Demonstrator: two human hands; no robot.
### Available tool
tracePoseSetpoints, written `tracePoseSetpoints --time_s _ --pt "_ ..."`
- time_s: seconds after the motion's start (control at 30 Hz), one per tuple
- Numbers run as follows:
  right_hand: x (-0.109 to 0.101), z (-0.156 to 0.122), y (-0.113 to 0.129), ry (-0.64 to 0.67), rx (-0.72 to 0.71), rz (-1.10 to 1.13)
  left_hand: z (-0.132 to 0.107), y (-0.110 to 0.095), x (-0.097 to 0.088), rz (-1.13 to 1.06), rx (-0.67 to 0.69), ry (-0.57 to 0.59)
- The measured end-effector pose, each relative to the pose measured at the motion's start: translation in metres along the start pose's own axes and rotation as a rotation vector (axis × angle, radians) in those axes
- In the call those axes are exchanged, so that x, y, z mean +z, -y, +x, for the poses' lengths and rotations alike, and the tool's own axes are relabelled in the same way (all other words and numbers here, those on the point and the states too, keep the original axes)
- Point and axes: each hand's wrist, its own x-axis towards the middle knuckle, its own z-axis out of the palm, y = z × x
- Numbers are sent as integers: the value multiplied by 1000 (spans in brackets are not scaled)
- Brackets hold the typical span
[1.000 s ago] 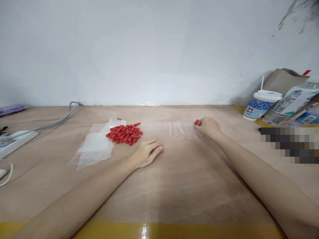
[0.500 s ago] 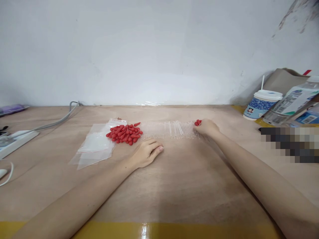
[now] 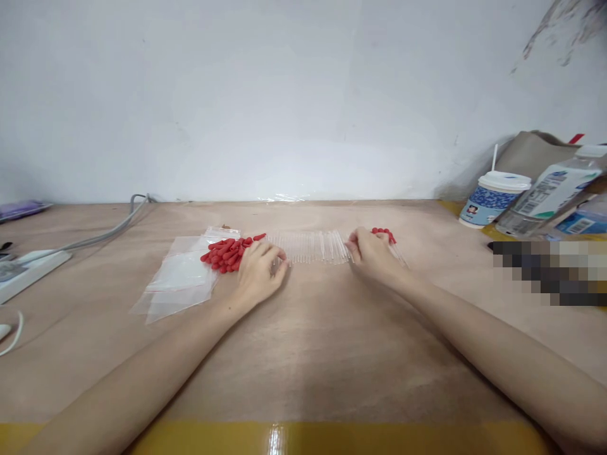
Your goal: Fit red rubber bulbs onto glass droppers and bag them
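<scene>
1. On the wooden table [image 3: 308, 354], the left hand [image 3: 258, 273] has left its resting spot and now sits at the left end of the row of clear tubes [image 3: 310, 246], covering the edge of the red caps [image 3: 222, 254].
2. The right hand [image 3: 372, 253] has slid left, and red-capped tubes [image 3: 385, 234] now lie exposed behind it.
3. Both hands are curled with fingertips on the row's ends; whether either pinches a tube cannot be told.
4. The row between them looks shorter.

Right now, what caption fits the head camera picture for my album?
Left hand and right hand at either end of a row of clear tubes, red caps piled beside the left.
</scene>
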Motion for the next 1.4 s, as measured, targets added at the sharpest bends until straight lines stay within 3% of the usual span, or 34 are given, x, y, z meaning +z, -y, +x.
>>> tracePoseSetpoints --time_s 0.13,0.23,0.47,0.67,0.77,0.9,1.0,1.07,1.4 --pt "6 -30 15 -78 -301 171 9 21 -2 224 -123 16" --pt "10 -41 18 -91 -387 212 10 30 1 270 -157 63" --pt "18 -40 14 -69 -365 261 9 32 7 260 -155 90" --pt "17 -41 15 -49 -341 252 8 24 3 197 -186 -68" --pt "14 -41 16 -40 -322 204 2 14 1 -14 -77 -125" --pt "11 -43 14 -8 -295 192 -9 -5 0 -350 133 67" --pt "10 -44 13 11 -274 204 -14 -14 1 -407 194 241" --pt "9 -45 12 24 -281 221 -15 -17 1 -404 185 288" --pt "11 -46 14 8 -383 271 -12 -25 16 -405 141 167"
